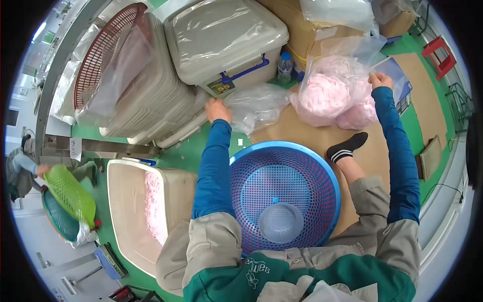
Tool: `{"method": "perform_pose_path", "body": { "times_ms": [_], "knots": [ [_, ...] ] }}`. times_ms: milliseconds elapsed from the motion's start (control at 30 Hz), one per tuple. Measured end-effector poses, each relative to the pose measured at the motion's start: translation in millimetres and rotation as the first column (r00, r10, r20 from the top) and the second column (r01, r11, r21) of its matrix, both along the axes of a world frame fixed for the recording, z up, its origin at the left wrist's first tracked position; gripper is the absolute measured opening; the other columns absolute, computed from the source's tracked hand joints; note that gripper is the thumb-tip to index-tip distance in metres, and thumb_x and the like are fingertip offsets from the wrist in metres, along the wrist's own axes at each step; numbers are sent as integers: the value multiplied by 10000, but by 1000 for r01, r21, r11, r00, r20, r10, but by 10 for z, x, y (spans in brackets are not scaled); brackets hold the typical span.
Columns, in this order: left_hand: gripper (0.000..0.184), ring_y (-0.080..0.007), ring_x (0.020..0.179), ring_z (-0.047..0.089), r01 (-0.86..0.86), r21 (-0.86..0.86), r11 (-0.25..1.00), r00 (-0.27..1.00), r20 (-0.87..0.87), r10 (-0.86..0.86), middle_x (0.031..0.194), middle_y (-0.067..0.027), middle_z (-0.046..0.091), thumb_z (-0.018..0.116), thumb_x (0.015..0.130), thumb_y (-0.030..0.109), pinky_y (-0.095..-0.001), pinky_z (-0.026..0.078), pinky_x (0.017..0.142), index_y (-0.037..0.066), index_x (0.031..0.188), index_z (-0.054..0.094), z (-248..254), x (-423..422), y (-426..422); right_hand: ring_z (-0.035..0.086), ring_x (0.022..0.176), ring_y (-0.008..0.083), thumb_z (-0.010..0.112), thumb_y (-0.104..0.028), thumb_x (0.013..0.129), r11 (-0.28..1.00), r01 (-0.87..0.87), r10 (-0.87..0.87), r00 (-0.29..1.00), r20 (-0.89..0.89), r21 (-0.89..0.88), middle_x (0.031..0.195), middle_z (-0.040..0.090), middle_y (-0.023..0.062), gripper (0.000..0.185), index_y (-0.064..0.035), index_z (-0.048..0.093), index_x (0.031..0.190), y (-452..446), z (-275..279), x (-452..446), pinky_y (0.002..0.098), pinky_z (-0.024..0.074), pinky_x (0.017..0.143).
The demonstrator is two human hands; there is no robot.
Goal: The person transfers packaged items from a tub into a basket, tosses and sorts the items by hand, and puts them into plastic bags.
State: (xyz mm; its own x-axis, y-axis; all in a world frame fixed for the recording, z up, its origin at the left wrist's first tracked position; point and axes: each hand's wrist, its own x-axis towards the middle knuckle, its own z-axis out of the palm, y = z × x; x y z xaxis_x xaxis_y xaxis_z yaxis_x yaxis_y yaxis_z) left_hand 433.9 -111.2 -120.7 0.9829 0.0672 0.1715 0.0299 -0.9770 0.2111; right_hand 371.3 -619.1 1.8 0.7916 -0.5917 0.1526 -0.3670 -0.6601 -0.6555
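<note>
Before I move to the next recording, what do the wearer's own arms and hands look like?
The left hand and right hand are bare. Snug, plain blue sleeves reach the wrists; looser grey-beige upper sleeves begin above them.

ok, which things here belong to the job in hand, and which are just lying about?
Likely the job:
bagged pink bundles
crumpled clear plastic bag
blue perforated basket
cream tub

Apparently lying about:
water bottle
red stool
lidded storage box

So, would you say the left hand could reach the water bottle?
Probably yes: the water bottle looks mostly uncovered, and the limp plastic bag lying between it and the left hand seems easy to pass over.
</note>
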Motion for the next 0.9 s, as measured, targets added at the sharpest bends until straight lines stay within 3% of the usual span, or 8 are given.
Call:
{"method": "perform_pose_path", "body": {
  "times_ms": [67, 100, 200, 300, 400, 567, 767, 900],
  "knots": [
    [194, -327, 986, 490, -103, -90, 991, 994, 32, 106, 1003, -136, 548, 594, 635, 90, -390, 421, 847, 61, 822, 638, 5, 49, 119, 599, 624, 149, 615, -314, 740, 991, -8, -11, 990, 143, 136, 670, 654, 58, 285, -37, 677, 724, -132, -146, 57, 284, 460, 621],
    [227, -329, 1007, 489, -70, 47, 996, 997, -41, 72, 1029, -139, 557, 597, 652, 124, -405, 433, 840, 69, 865, 652, 33, 75, 217, 581, 606, 134, 617, -299, 741, 990, -20, -1, 989, 149, 141, 657, 647, 50, 275, -32, 675, 711, -146, -142, 52, 276, 450, 602],
    [291, -298, 1127, 464, 102, 271, 957, 840, -539, 63, 1143, -139, 542, 617, 727, 234, -439, 394, 906, 77, 969, 658, 70, 77, 405, 533, 566, 108, 626, -267, 742, 990, 6, -23, 993, 113, 144, 615, 622, 35, 251, -25, 670, 694, -161, -193, 21, 267, 421, 559],
    [288, -321, 1038, 489, 340, 328, 881, 898, -392, -200, 1011, -127, 579, 644, 698, 361, -498, 413, 826, 115, 847, 667, 260, -68, 208, 536, 560, 119, 596, -279, 737, 978, -59, 28, 988, 155, 199, 581, 601, 47, 250, -45, 669, 687, -157, -375, 225, 284, 422, 551],
    [229, -316, 1003, 483, 426, 38, 904, 901, -110, -420, 945, -120, 549, 625, 728, 313, -502, 408, 750, 88, 775, 617, 444, -40, -325, 551, 554, 161, 604, -313, 720, 992, -68, 48, 983, 178, 110, 571, 592, 74, 286, -35, 653, 676, -3, -318, 373, 310, 434, 554],
    [94, -318, 1011, 490, 739, -190, 646, 636, -119, -763, 1008, -124, 563, 573, 747, 145, -463, 435, 762, 81, 792, 625, -462, 239, -1089, 442, 536, 71, 598, -301, 789, 980, -199, 196, 977, 86, 24, 558, 524, -5, 297, -30, 616, 668, 126, -23, 172, 254, 359, 498],
    [308, -240, 1273, 304, 676, 109, 729, 673, -492, -552, 1326, -31, 436, 467, 858, 225, -467, 348, 931, 208, 1124, 621, -845, 147, -1869, 440, 666, 54, 555, -170, 858, 938, -347, 327, 869, 372, -14, 747, 523, 3, 220, 9, 571, 987, 695, 538, -536, 215, 335, 559],
    [374, -237, 1312, 250, 635, 32, 772, 659, -545, -519, 1380, -18, 383, 496, 838, 217, -476, 316, 952, 259, 1204, 561, -1334, 330, -2027, 362, 607, 53, 536, -39, 811, 946, -324, 317, 929, 191, 5, 670, 397, -23, 224, 7, 558, 1029, 1027, 827, -1456, 197, 278, 543]
  ]
}}
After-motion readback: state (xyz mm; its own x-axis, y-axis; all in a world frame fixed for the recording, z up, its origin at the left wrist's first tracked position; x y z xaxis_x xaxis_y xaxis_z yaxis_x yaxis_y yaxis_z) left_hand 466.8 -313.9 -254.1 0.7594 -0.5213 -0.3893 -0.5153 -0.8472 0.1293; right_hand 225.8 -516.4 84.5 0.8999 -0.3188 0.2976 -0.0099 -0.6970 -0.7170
